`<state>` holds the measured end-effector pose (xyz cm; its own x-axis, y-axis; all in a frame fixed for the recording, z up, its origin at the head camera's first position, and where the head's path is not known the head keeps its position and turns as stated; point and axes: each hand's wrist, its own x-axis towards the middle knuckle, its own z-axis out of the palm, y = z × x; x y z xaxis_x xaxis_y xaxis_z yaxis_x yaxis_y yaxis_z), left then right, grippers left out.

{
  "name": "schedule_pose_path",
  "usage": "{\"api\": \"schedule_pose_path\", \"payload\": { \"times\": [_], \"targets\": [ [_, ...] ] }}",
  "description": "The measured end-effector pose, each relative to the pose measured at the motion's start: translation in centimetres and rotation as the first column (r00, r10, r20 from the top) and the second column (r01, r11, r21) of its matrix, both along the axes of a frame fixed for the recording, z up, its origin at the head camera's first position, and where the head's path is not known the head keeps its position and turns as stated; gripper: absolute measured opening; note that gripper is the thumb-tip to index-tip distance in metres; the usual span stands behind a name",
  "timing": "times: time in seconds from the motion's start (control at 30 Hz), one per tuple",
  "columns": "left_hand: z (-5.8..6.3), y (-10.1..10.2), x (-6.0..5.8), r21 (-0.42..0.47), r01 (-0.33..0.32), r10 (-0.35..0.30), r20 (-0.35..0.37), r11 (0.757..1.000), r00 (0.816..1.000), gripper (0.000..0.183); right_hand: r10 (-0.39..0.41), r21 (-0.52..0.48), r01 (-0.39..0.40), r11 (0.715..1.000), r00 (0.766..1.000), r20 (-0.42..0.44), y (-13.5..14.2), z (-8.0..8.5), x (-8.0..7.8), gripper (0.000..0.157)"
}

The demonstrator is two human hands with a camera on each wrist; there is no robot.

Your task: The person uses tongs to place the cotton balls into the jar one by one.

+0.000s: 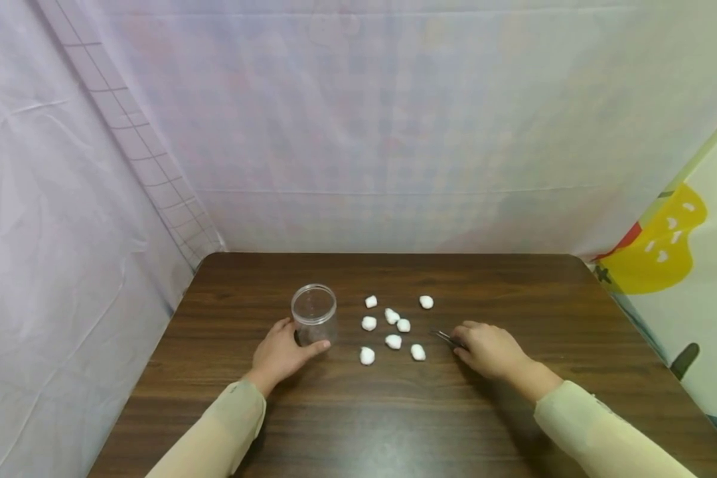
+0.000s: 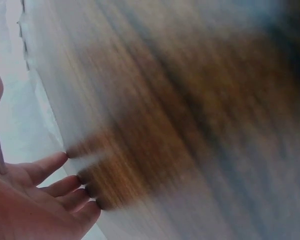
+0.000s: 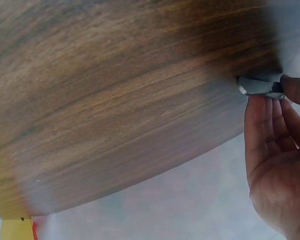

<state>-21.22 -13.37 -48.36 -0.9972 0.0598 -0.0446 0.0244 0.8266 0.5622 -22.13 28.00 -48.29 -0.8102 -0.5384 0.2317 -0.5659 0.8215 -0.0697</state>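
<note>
A clear, wide-mouthed jar [image 1: 314,312] stands upright on the table, and no lid is on its rim. At its lower left side is my left hand [image 1: 283,354], thumb in front and fingers reaching round the left. The left wrist view shows that hand [image 2: 45,200] with fingers fairly straight and spread, the jar not discernible there. Between thumb and fingers, my right hand [image 1: 488,350] pinches metal tweezers [image 1: 448,338], whose thin tips point left; their grey end [image 3: 257,86] also shows in the right wrist view. Several white cotton balls [image 1: 393,342] lie loose between jar and tweezers.
The dark wood table [image 1: 358,418] has rounded far corners. White sheeting [image 1: 358,133] hangs behind its far edge, and more sheeting [image 1: 48,265] hangs on the left. A printed cloth with a yellow shape [image 1: 663,245] is at the right.
</note>
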Motion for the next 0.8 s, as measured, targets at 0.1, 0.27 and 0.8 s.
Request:
{"api": "schedule_pose_path", "payload": {
  "times": [0.1, 0.27, 0.8],
  "targets": [
    [0.0, 0.0, 0.0, 0.0, -0.002, 0.002, 0.007, 1.0, 1.0, 0.088, -0.004, 0.007, 0.004, 1.0, 1.0, -0.007, 0.1, 0.0, 0.1, 0.02],
    [0.1, 0.0, 0.1, 0.003, -0.003, 0.003, 0.016, 1.0, 1.0, 0.089, 0.01, 0.012, -0.01, 1.0, 1.0, -0.03, 0.2, 0.7, 0.4, 0.018],
    [-0.2, -0.1, -0.1, -0.005, -0.004, 0.004, 0.009, 1.0, 1.0, 0.089, 0.16, 0.001, -0.16, 0.987, 0.987, -0.029, -0.6, 2.7, 1.4, 0.019]
  ]
}}
